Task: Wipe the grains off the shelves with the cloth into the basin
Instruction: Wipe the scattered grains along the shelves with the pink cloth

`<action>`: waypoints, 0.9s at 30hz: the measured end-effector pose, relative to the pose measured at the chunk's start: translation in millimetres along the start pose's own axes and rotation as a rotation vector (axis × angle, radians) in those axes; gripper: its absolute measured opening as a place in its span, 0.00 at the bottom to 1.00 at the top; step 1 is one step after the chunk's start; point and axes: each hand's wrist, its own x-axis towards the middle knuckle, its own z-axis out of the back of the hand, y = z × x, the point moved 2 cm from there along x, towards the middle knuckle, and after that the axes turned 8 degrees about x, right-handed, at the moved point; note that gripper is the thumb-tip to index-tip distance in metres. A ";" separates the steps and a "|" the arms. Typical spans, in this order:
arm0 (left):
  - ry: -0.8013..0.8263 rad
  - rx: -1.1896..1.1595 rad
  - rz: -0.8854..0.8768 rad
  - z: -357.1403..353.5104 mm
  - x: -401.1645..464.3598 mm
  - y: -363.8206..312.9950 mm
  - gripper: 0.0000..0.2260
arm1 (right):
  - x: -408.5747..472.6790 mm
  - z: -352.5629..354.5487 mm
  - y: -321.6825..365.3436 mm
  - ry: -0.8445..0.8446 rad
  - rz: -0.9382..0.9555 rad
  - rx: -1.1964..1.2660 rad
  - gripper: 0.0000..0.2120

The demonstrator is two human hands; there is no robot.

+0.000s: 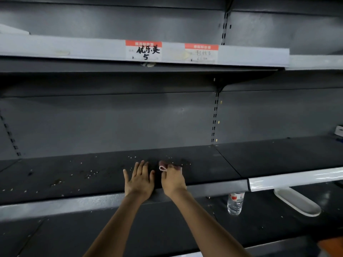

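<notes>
- The left hand lies flat on the middle shelf, with its fingers straight and spread a little.
- The right hand is just beside it, and its fingers curl around a small pink and white cloth.
- The cloth sticks out past the fingertips and touches the dark shelf.
- Little pale grains are scattered on the shelf, many to the left of the hands and a few near the cloth.
- Both arms reach up over the grey front edge of the shelf.
- A white basin sits on the lower shelf, far to the right of the hands.
- A clear water bottle stands on that lower shelf, between the arms and the basin.
- Two price tags with red tops are stuck on the front of the shelf above.
</notes>
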 end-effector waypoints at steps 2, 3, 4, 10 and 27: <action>0.005 -0.026 0.013 0.4 -1.7 2.5 0.25 | -1.6 10.6 -2.4 -0.040 0.019 0.029 0.14; 0.009 -0.023 0.011 0.7 -2.5 3.0 0.25 | -1.0 18.0 -5.8 -0.072 0.030 0.045 0.13; 0.014 -0.014 0.007 0.8 -3.2 2.8 0.25 | 1.2 26.4 -10.6 -0.108 0.038 0.065 0.12; 0.039 -0.045 0.022 -0.2 4.7 1.6 0.26 | 28.0 83.6 -57.4 -0.219 -0.044 0.044 0.10; 0.027 0.002 0.041 -2.4 10.6 3.4 0.28 | 56.0 3.9 -25.3 0.191 0.059 -0.083 0.19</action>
